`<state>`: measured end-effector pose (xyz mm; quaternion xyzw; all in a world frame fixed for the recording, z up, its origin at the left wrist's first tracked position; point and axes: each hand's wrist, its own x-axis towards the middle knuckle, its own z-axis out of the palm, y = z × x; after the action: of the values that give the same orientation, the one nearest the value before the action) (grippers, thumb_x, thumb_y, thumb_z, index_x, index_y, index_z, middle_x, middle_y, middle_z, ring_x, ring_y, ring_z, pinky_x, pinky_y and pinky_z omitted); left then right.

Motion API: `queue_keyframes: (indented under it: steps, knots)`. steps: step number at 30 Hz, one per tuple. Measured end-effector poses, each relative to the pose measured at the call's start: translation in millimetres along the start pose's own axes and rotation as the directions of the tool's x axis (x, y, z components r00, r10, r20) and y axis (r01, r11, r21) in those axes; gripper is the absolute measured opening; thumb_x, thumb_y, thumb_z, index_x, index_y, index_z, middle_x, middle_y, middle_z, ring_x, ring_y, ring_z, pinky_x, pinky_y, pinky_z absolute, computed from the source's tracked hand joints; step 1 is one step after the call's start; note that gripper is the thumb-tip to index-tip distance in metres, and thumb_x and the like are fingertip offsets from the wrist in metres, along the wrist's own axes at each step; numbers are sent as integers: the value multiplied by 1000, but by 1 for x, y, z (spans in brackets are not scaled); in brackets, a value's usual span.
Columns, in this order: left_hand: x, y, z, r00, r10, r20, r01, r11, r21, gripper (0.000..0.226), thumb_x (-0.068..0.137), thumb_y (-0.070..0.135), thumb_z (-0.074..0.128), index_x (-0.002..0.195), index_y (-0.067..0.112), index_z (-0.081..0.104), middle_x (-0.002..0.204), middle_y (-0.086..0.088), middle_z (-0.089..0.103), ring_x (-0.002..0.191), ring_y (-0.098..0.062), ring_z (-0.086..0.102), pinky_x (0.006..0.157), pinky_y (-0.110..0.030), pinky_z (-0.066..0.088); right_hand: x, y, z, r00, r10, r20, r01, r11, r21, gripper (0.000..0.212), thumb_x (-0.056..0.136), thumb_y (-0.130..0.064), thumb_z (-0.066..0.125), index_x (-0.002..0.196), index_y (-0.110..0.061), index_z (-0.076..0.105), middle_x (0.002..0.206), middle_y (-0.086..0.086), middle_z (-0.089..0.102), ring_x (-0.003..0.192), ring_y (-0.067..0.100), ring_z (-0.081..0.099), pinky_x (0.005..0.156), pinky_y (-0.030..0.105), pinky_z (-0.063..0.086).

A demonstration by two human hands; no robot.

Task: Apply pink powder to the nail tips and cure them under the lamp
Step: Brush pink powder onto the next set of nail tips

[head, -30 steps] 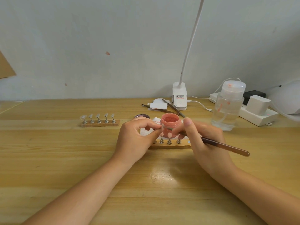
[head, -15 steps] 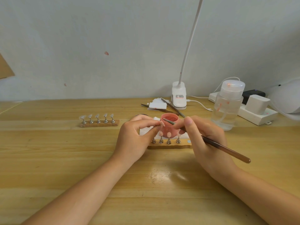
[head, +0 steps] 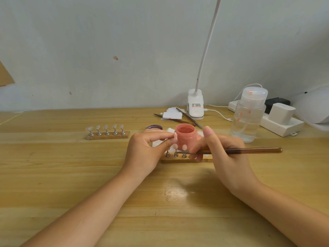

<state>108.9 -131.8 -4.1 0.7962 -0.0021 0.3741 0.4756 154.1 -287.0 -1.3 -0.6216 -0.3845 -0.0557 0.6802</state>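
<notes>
An open jar of pink powder (head: 185, 135) stands mid-table behind a wooden stand (head: 179, 157) that carries nail tips on metal pegs. My left hand (head: 147, 150) pinches one nail tip (head: 175, 136) between thumb and forefinger, close to the jar's left side. My right hand (head: 226, 154) grips a brown brush (head: 249, 151). The brush lies almost level, its tip pointing left over the stand's pegs. A second wooden stand (head: 108, 134) with several clear nail tips sits to the left.
A white clip lamp (head: 195, 106) stands at the back, its neck rising out of view. A clear pump bottle (head: 248, 114), a white power strip (head: 281, 125) and a white curing lamp (head: 313, 107) fill the right. Tools and white pads (head: 171, 114) lie behind the jar.
The brush has swung from pointing up into the jar's mouth to lying almost level, its tip now low over the stand's pegs. My left hand kept pinching the nail tip beside the jar.
</notes>
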Motion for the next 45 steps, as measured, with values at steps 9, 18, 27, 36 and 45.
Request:
queue_keyframes:
  steps: [9, 18, 27, 36, 45]
  knots:
    - [0, -1, 0, 1000, -14, 9, 15, 1000, -10, 20, 70, 4, 73, 85, 18, 71, 69, 18, 66, 77, 6, 59, 73, -7, 43, -1, 0, -1, 1000, -16, -8, 16, 1000, -17, 44, 90, -30, 41, 61, -10, 68, 61, 4, 66, 58, 11, 60, 59, 18, 46]
    - [0, -1, -1, 1000, -1, 18, 1, 1000, 0, 22, 70, 5, 73, 84, 22, 71, 69, 23, 67, 80, 3, 60, 75, -8, 43, -1, 0, 1, 999, -52, -3, 52, 998, -29, 42, 91, -24, 41, 66, -7, 69, 65, 4, 68, 62, 8, 62, 60, 13, 45]
    - [0, 1, -1, 1000, -1, 14, 0, 999, 44, 22, 73, 3, 72, 85, 21, 70, 76, 21, 64, 84, 6, 56, 78, -6, 39, 1, 1, -1, 993, -112, 24, 115, 983, -143, 43, 95, -27, 43, 67, -8, 68, 67, -2, 67, 67, 11, 63, 64, 26, 50]
    - [-1, 3, -1, 1000, 0, 25, -3, 994, 109, 23, 74, 2, 72, 87, 21, 70, 77, 15, 63, 92, -9, 54, 78, -3, 34, 4, 3, -2, 978, -203, 41, 207, 937, -283, 43, 92, -30, 40, 67, -10, 68, 69, -7, 67, 72, 4, 64, 67, 26, 50]
    - [-1, 4, -1, 1000, 1, 27, -4, 992, 123, 25, 73, 1, 72, 85, 22, 70, 76, 19, 61, 89, -1, 52, 74, 1, 32, 6, 4, -4, 936, -343, 76, 343, 845, -411, 35, 92, -21, 45, 73, -10, 72, 74, -9, 68, 74, 2, 63, 70, 19, 48]
